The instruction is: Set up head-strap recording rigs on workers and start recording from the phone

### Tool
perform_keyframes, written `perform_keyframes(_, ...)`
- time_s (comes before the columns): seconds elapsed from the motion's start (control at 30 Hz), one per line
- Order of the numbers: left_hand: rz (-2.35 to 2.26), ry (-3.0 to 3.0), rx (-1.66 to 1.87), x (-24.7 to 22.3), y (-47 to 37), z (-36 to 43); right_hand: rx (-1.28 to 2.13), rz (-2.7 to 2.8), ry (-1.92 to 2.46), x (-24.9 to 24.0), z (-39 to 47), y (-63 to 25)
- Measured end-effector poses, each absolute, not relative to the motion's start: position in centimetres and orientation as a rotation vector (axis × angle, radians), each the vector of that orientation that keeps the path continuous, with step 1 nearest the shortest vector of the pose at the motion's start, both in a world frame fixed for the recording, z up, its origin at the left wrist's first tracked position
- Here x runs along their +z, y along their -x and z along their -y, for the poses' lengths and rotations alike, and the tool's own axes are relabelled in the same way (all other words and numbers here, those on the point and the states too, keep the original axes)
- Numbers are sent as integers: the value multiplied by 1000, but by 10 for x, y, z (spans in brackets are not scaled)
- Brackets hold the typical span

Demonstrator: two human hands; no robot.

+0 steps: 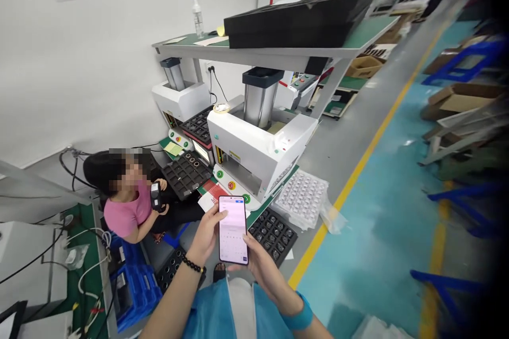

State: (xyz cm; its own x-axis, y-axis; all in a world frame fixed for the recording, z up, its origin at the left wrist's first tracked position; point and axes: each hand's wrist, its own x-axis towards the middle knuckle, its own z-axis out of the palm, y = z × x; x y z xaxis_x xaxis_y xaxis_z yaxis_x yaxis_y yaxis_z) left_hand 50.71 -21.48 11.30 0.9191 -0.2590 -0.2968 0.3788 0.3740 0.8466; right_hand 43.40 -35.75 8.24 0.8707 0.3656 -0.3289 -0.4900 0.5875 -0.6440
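A smartphone [233, 230] with a lit, pinkish-white screen and an on-screen keyboard is held upright in front of my body. My left hand [207, 234], with a dark beaded bracelet at the wrist, grips its left edge, the thumb over the upper part of the screen. Around the lower right edge is my right hand [260, 262], its thumb at the side of the screen. Behind the phone stands a white press machine [254, 148] with green and red buttons. A black tray [274, 235] of small round parts lies just right of the phone.
A seated person in a pink top [129, 212] holds a dark device at the left. Blue bins [137, 291] stand below them. Clear plastic trays [302, 198] sit right of the machine. A shelf [294, 53] bears a long black box [298, 24]. Blue stools are at the right.
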Motion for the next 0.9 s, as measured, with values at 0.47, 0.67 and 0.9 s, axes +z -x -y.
perform_keyframes(0.47, -54, -988, -382, 114, -517, 152, 454, -200, 787, 84, 289, -451)
perform_keyframes(0.67, -110, -943, -377, 106, -523, 138, 475, -265, 790, 82, 270, -459)
perform_keyframes(0.9, -82, -841, -448, 97, -537, 132, 450, -400, 775, 73, 273, -467)
